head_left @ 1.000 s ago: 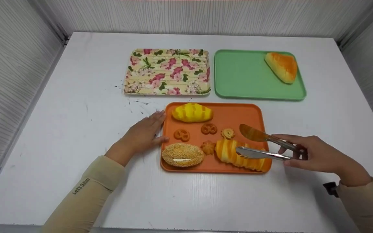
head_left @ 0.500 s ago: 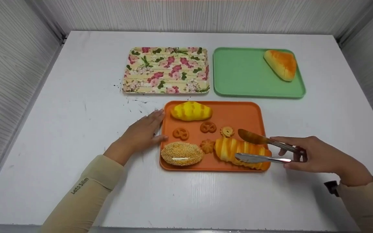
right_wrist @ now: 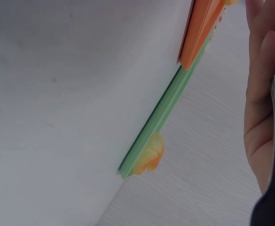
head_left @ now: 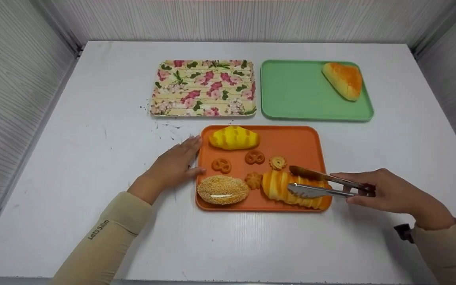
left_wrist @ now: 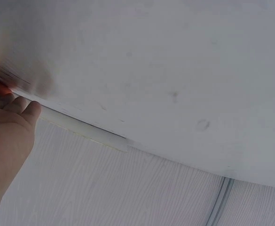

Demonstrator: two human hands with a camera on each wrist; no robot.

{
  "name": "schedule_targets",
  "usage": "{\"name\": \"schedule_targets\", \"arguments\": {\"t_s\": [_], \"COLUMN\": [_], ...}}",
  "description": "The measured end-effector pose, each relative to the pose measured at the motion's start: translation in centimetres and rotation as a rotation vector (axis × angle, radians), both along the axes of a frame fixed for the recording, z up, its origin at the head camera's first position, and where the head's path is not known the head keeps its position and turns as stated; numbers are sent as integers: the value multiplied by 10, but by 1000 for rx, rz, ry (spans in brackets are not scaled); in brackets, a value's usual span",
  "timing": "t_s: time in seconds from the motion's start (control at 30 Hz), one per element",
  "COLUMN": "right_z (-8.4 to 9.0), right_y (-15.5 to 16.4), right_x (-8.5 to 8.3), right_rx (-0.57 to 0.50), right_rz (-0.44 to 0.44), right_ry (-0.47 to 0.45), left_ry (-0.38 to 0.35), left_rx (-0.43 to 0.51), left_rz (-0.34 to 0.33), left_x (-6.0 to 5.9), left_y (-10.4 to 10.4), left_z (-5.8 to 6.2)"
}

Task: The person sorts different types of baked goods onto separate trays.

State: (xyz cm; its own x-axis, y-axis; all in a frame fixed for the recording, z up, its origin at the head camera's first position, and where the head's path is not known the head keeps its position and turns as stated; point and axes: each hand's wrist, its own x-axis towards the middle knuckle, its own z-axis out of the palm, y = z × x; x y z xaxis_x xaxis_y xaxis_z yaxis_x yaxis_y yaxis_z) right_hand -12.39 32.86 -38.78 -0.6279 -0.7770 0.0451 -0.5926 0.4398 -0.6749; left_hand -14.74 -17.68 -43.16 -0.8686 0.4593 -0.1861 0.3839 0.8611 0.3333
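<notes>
White table [head_left: 73, 158], marked with dark specks and scuffs, spanning the head view between wood-grained panels. Items on it, listed left to right:

Left sleeve [head_left: 107, 237], beige, with dark lettering near the cuff.

Left hand [head_left: 172, 164], fingers extended, thumb spread from them; it rests at the left edge of the orange tray and grips nothing.

Floral tray [head_left: 208, 89], pink blooms and green leaves on cream, at the back, left of the green tray.

Orange tray [head_left: 295, 140], in front of both other trays. Contents, left to right: sesame-coated bun [head_left: 223, 190], front left corner; pretzel biscuit [head_left: 222, 165], just behind it; yellow roll [head_left: 234, 137], back left; flower-shaped biscuit [head_left: 253, 181], between bun and loaf; second pretzel [head_left: 255, 157], behind that; ring biscuit [head_left: 278, 162], just behind the loaf; ridged loaf [head_left: 277, 188], golden, front right corner.

Green tray [head_left: 293, 91], back right, bearing one triangular bread [head_left: 344, 81], browned on top, at its right end.

Metal tongs [head_left: 327, 191], tips apart, above the ridged loaf; contact with it cannot be told.

Right hand [head_left: 390, 194], thumb and fingers pinching the tongs, right of the orange tray.

Right sleeve [head_left: 445, 247], beige; a black piece [head_left: 404, 232] shows beside its cuff.
</notes>
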Motion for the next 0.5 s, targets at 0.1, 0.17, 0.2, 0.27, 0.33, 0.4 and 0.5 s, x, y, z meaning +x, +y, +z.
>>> {"name": "schedule_targets", "arguments": {"t_s": [0.1, 0.17, 0.2, 0.27, 0.33, 0.4, 0.5], "right_z": [1, 3, 4, 7, 11, 15, 20], "right_y": [0, 0, 1, 1, 1, 2, 4], "right_x": [0, 0, -1, -3, -6, -9, -15], "right_rx": [-43, -71, -80, -95, -95, -100, -110], "right_rz": [14, 18, 16, 9, -7, -21, -44], "right_ry": [2, 24, 34, 49, 78, 90, 118], "left_ry": [-5, -5, -4, 0, 8, 14, 18], "left_rx": [8, 8, 7, 7, 7, 10, 12], "left_rz": [2, 0, -2, -5, -8, -9, -7], "left_x": [1, 1, 1, 1, 1, 1, 1], "left_y": [0, 1, 1, 0, 0, 0, 0], "left_z": [0, 0, 0, -1, -1, 0, 0]}}
